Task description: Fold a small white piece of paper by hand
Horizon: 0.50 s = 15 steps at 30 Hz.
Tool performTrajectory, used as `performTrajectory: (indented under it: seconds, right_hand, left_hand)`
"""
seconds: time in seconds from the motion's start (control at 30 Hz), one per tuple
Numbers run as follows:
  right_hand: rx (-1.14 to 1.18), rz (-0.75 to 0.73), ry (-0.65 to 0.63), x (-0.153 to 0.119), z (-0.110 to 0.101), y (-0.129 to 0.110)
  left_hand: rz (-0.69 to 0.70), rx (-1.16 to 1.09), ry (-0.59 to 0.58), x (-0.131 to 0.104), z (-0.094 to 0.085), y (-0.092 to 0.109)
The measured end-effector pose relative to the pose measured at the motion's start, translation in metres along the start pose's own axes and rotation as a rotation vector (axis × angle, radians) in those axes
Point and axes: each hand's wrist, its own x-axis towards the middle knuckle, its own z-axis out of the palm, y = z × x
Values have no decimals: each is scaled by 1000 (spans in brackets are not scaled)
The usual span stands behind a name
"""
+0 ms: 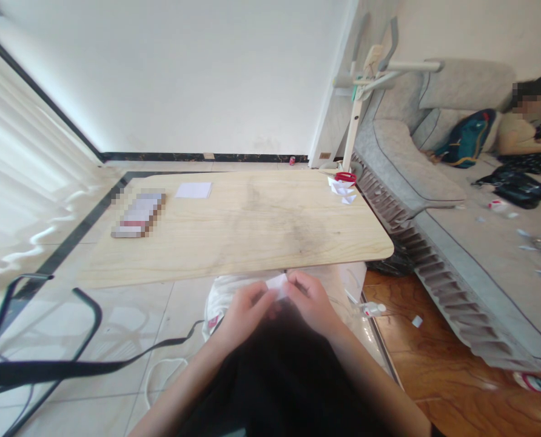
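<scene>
left grip [251, 308], right grip [313, 303], both pinched, forearms [186, 377] angled inward

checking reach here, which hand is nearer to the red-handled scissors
Right. The right hand is just short of the table, with the red-handled scissors across it, ahead and to the right. The left hand is farther left of them.

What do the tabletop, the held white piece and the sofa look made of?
Tabletop: wood or wood-look laminate, low sheen; pale, streaky grain.
Held white piece: probably paper, matte; looks thin and straight-edged, though blurred.
Sofa: likely fabric, matte; soft creases, gathered skirt.
</scene>
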Motion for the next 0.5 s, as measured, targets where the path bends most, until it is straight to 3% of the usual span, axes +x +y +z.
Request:
performTrajectory:
  seconds: [0.3, 0.5]
  right_hand:
    - [131, 64, -44, 1, 6, 2]
    - [22, 15, 14, -1, 4, 3]
  left_hand:
    - [-22, -151, 134, -1, 6, -10]
    - [-32, -157, 58, 0, 6, -7]
